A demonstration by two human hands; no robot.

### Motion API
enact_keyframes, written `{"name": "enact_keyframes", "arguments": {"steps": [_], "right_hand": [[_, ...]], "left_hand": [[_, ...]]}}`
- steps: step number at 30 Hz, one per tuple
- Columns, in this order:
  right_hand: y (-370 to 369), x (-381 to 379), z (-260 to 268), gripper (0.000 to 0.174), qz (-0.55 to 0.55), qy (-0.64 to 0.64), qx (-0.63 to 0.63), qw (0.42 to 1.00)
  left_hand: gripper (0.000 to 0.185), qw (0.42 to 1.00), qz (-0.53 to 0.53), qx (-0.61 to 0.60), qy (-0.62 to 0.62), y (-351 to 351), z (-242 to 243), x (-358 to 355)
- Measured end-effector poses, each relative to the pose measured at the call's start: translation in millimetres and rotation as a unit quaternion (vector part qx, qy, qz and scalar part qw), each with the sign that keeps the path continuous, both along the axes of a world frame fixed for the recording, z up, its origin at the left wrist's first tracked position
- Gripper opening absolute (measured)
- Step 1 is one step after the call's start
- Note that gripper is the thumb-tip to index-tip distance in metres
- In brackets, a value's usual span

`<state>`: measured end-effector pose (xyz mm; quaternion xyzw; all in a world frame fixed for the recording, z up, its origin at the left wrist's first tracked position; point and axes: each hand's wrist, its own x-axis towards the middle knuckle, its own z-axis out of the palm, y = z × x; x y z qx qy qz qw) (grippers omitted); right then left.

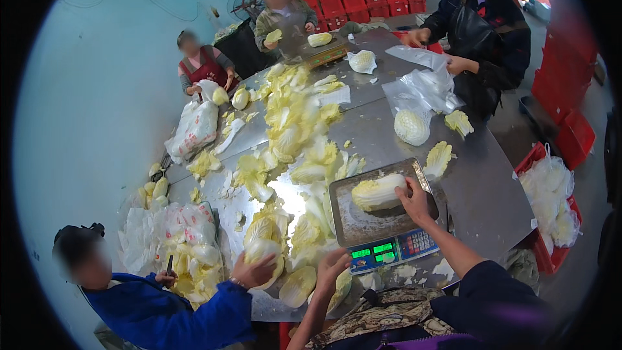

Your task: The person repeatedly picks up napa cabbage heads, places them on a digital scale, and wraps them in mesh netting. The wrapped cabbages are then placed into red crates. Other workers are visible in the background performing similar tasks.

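A napa cabbage (379, 192) lies on the metal pan (346, 233) of a digital scale. My right hand (414, 200) has its fingers on the cabbage's white base end. Lit green displays and a keypad (419, 242) show along the scale's near side. Left of the scale, my left hand (333, 266) is raised with fingers apart, holding nothing, above loose cabbage leaves by the table edge. A yellow-green leaf (298, 287) lies to its left. Another loose leaf (438, 159) rests on the table beyond the pan.
A person in blue sleeves (209, 316) at my left holds a cabbage (262, 250) and a knife (169, 264). Leaves (286, 126) pile along the steel table (486, 194). Three more people stand around it. Net-wrapped cabbage (411, 127) lies ahead; red crates (546, 253) stand right.
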<state>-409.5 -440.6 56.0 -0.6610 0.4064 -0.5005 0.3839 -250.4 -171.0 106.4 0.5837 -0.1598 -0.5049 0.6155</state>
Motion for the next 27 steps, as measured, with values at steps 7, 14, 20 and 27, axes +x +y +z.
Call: {"name": "enact_keyframes", "arguments": {"steps": [7, 14, 20, 27], "right_hand": [[-13, -7, -9, 0.045, -0.036, 0.068, 0.085, 0.993], [-48, 21, 14, 0.052, -0.045, 0.155, 0.129, 0.978], [-85, 35, 0, 0.053, -0.074, 0.183, 0.126, 0.972], [-103, 49, -15, 0.047, -0.031, 0.189, 0.132, 0.973]], "left_hand": [[0.042, 1.000, -0.004, 0.023, 0.011, -1, -7, -4], [0.041, 0.999, -0.008, 0.037, 0.011, 0, -1, -7], [0.037, 0.998, -0.003, 0.060, 0.010, 7, -2, -3], [0.037, 0.998, -0.007, 0.059, 0.010, -4, -14, 2]]}}
